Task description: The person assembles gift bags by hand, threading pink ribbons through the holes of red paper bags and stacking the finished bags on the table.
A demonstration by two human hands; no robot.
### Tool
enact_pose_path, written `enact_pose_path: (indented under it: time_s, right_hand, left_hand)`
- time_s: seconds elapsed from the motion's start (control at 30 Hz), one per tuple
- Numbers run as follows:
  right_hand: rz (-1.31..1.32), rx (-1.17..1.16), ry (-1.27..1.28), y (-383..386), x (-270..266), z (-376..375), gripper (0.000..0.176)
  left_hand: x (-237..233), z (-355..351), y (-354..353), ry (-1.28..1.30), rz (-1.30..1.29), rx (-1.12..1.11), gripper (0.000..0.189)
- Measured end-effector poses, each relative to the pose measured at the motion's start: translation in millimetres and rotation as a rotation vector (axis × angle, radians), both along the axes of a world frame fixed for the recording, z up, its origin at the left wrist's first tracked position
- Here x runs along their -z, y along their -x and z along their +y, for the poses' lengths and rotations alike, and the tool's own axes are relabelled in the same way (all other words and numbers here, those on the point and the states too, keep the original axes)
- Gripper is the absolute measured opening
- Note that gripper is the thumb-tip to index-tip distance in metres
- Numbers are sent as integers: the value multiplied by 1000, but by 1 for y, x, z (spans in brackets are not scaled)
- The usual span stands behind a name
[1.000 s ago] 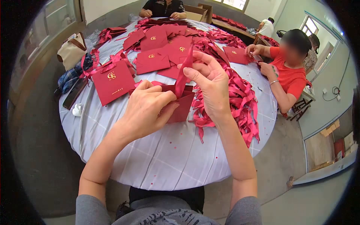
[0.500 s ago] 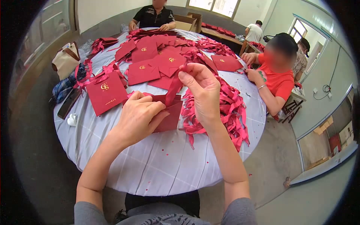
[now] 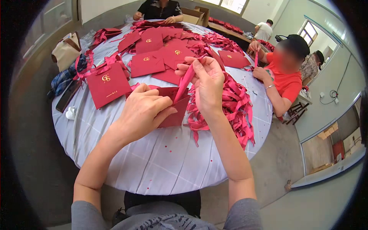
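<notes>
A red paper gift bag (image 3: pixel 174 115) is in front of me on the table, its mouth facing up. My left hand (image 3: pixel 147 107) is closed on the bag's upper edge, thumb in front and fingers behind or inside. A pink ribbon (image 3: pixel 185 82) rises out of the bag's mouth to my right hand (image 3: pixel 205 78). The right thumb and forefinger pinch its upper end, while the other fingers are partly curled. Just right of the bag lies a heap of loose pink ribbons (image 3: pixel 234 107). To the left lies a finished-looking red bag with gold print (image 3: pixel 108 85) and ribbon handles.
The round table has a white cloth (image 3: pixel 153 165). Several red bags (image 3: pixel 147 64) are piled toward the back. A cream handbag (image 3: pixel 66 53), dark phone-like object (image 3: pixel 68 97) and crumpled tissue (image 3: pixel 70 113) sit at left. A co-worker in red (image 3: pixel 285 76) handles ribbon at right; another person (image 3: pixel 161 9) sits opposite.
My right hand has shifted slightly up, and the ribbon is now drawn straighter from the bag. The co-worker at right has raised a hand with a ribbon. The view has tilted slightly.
</notes>
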State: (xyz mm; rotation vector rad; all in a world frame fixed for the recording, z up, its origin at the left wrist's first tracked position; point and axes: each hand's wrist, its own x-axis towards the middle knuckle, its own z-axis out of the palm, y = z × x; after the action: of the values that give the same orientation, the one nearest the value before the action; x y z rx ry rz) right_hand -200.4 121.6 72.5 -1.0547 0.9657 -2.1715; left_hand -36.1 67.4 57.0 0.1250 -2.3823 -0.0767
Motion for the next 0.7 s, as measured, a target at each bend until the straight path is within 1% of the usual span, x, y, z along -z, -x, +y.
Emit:
enact_pose_path:
  time_s: [0.07, 0.1, 0.17, 0.2, 0.27, 0.3, 0.37, 0.4, 0.43, 0.47, 0.5, 0.57, 0.6, 0.7]
  right_hand:
    - [36, 2, 21, 3, 4, -5, 8]
    - [43, -54, 0, 6, 4, -3, 14]
    - [-36, -184, -4, 7, 6, -2, 22]
    - [-14, -173, -90, 8, 9, -2, 36]
    - [73, -285, -254, 26, 24, -3, 55]
    - [3, -291, -409, 43, 40, -10, 62]
    - [-47, -609, -492, 40, 29, -1, 78]
    - [66, -525, -589, 34, 24, 3, 85]
    - [119, -377, -680, 28, 23, 6, 83]
    - [173, -224, -762, 24, 21, 8, 81]
    - [301, -74, -747, 20, 20, 11, 75]
    - [412, -49, -744, 24, 16, 14, 68]
    - [404, -205, -760, 26, 13, 16, 71]
    - [366, -287, -736, 15, 18, 14, 67]
  left_hand:
    - [-1, -1, -2, 21, -5, -27, 18]
    - [0, -3, -2, 16, -3, -41, 18]
    - [3, -5, 0, 43, 37, -38, 19]
    - [2, -6, -1, 36, 38, -55, 19]
    - [2, -10, -2, 7, 25, -43, 19]
    - [3, -14, -2, -10, 37, -42, 19]
    - [4, -20, -4, -67, 41, -63, 19]
    - [3, -22, -5, -111, 40, -64, 20]
    - [3, -24, -6, -165, 35, -57, 19]
    - [4, -26, -6, -165, 39, -70, 19]
    - [5, -28, -6, -202, 45, -71, 20]
    - [4, -31, -6, -242, 56, -80, 22]
    - [4, -31, -6, -312, 34, -71, 22]
    - [3, -28, -5, -461, -38, -37, 24]
